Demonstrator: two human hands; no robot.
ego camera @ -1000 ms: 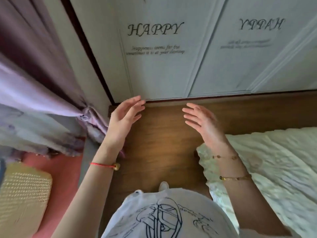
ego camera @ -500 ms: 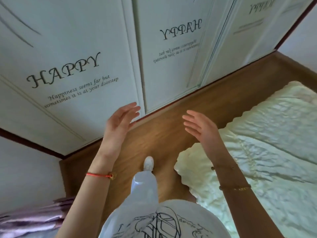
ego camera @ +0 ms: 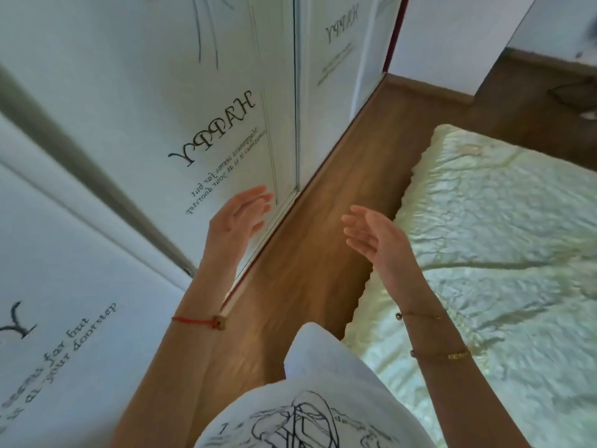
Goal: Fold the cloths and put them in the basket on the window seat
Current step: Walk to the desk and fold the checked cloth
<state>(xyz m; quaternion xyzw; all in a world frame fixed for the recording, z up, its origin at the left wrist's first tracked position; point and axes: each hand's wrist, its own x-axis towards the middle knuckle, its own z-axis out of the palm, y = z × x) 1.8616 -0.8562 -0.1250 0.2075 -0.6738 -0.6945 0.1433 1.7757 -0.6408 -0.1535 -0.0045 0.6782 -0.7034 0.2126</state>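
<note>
Neither the cloths nor the basket show up anywhere in frame, and there's no window seat either, so I can't tell what's in the basket. Both hands are up in the middle of the frame: left hand (ego camera: 237, 218) in front of the wardrobe doors (ego camera: 129, 108), right hand (ego camera: 376, 240) over the near edge of the quilt (ego camera: 500, 237), with the wood floor (ego camera: 307, 270) between them. The fingers (ego camera: 258, 197) on both are straight-ish and loosely spread, palms roughly facing each other, holding nothing at all. The pale crinkly quilt at right is the only fabric in sight, and it looks like bedding, not the cloths. My guess is that the cloths are soft, light and floppy, so pinching two corners along one edge should work best for folding.
</note>
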